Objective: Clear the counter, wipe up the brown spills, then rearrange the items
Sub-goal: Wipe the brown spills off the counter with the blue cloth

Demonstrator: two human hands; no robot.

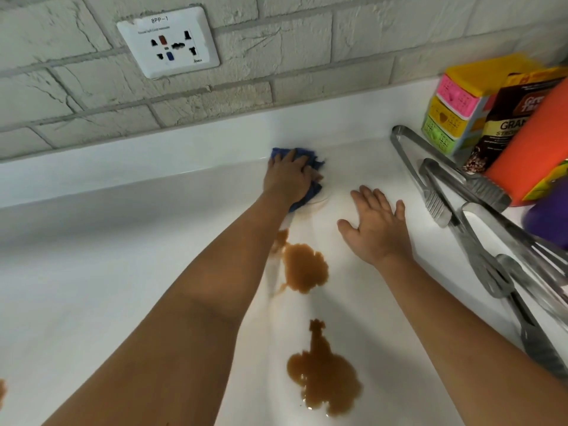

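My left hand [287, 176] presses a crumpled blue cloth [310, 189] flat against the white counter [92, 287] near the back ledge, fingers spread over it. Faint brown streaks trail from the cloth toward me. My right hand [376, 226] rests palm down on the counter to the right, fingers straight, holding nothing. One brown spill [304, 267] lies between my forearms. A larger brown puddle [325, 376] sits closer to me. A small brown spot [2, 392] shows at the left edge.
Metal tongs [436, 182] and other steel utensils [504, 272] lie along the right side. Behind them stand a stack of coloured mini baskets [455, 112], a coffee pack [510, 124], an orange container [534, 149] and a purple object [550, 219]. A wall socket [169, 44] sits on the brick wall.
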